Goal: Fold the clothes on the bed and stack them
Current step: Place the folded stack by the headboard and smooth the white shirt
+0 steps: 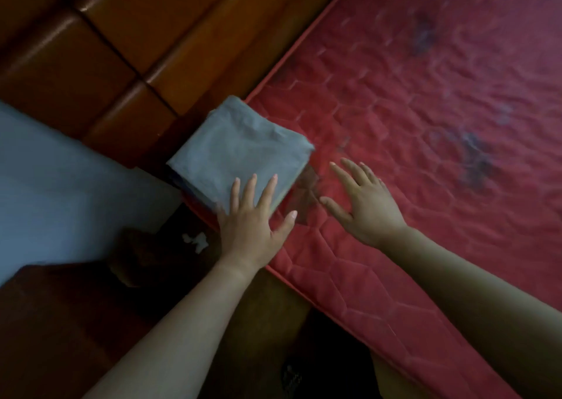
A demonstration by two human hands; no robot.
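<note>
Two hands, fingers splayed: left hand (247, 226) flat on grey folded stack (240, 149); right hand (366, 207) holding nothing. Red quilted mattress (425, 94), wooden headboard (127, 33).

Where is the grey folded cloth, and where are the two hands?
grey folded cloth (240, 146): head view, middle of its top face.
left hand (251, 225): head view, back of the hand.
right hand (369, 207): head view, back of the hand.
</note>
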